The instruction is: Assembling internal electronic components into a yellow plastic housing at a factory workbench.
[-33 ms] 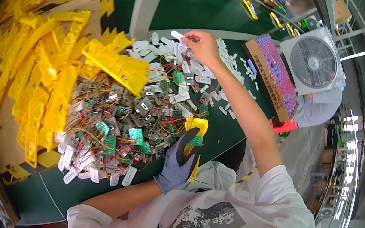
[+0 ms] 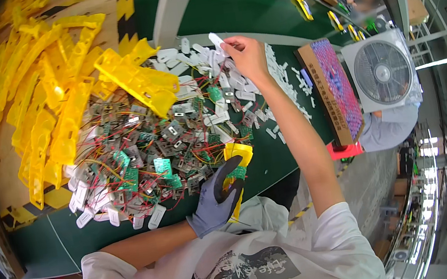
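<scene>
My left hand (image 2: 216, 199), in a grey glove with dark fingers, is closed round a yellow plastic holder (image 2: 238, 152) near the table's front edge. A small green circuit board (image 2: 238, 172) shows on that holder beside my fingers. Farther off, my bare right hand (image 2: 246, 55) pinches a white oblong plastic cover (image 2: 215, 40) by one end, above a pile of similar white covers (image 2: 181, 62). Between and left of my hands lies a tangled heap of circuit boards (image 2: 163, 168) with red and yellow wires. White covers (image 2: 157, 216) also lie along its near edge.
Many yellow plastic holders (image 2: 49, 115) are stacked on a wooden board at the left. A carton (image 2: 324, 91) of small purple and pink parts stands at the right, before a box fan (image 2: 382, 71). Other people sit beyond. A grey metal frame (image 2: 176, 6) rises behind the pile.
The view has shifted slightly, and the white cover in my right hand tilts a little more upright. Both hands keep their hold.
</scene>
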The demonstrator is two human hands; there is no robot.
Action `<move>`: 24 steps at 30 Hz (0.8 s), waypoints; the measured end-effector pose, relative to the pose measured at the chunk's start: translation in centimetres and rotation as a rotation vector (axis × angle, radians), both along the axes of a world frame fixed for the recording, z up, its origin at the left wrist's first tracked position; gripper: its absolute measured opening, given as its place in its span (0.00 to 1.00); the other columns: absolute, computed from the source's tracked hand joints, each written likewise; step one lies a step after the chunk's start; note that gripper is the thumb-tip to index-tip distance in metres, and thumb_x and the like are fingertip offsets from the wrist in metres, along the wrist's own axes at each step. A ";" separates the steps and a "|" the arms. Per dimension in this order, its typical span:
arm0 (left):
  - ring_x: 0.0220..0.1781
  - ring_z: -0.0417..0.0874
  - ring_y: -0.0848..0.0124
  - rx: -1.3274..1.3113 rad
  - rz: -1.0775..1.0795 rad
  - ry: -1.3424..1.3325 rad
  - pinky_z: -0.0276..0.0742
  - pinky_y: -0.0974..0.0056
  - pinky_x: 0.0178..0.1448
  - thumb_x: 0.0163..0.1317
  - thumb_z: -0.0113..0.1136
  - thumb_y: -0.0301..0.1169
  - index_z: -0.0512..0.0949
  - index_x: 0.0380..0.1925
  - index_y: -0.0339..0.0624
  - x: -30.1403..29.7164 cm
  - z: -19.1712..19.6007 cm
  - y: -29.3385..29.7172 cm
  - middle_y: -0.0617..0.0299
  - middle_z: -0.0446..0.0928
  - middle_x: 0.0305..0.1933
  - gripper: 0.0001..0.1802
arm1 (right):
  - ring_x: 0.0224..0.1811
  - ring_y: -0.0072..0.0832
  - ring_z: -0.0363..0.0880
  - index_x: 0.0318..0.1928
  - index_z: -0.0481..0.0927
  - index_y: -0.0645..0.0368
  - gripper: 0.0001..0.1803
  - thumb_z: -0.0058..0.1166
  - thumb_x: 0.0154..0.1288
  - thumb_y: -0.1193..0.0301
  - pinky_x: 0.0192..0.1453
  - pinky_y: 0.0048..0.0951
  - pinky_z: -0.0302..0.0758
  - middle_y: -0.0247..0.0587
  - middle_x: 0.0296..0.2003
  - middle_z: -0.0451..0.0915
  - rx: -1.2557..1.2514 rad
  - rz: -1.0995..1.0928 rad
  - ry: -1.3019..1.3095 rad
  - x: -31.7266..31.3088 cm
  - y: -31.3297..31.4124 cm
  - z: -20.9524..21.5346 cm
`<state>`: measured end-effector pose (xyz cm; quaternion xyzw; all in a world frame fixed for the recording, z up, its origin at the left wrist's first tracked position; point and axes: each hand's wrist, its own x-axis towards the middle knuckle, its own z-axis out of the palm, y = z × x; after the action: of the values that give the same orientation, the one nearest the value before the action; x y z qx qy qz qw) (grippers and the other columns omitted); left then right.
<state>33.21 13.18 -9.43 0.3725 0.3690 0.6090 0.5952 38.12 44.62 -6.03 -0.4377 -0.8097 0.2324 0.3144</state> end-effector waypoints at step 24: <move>0.48 0.78 0.70 -0.095 -0.058 0.008 0.73 0.65 0.53 0.65 0.50 0.22 0.66 0.60 0.33 -0.7 0.5 0.8 0.52 0.76 0.51 0.22 | 0.31 0.23 0.82 0.33 0.77 0.64 0.04 0.59 0.58 0.82 0.34 0.19 0.74 0.40 0.28 0.81 -0.612 -0.096 0.348 14.7 -29.0 2.0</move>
<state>32.51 14.01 -8.93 0.3566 0.3889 0.5718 0.6282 52.80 15.60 -4.00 -0.5031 -0.6154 0.5202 0.3123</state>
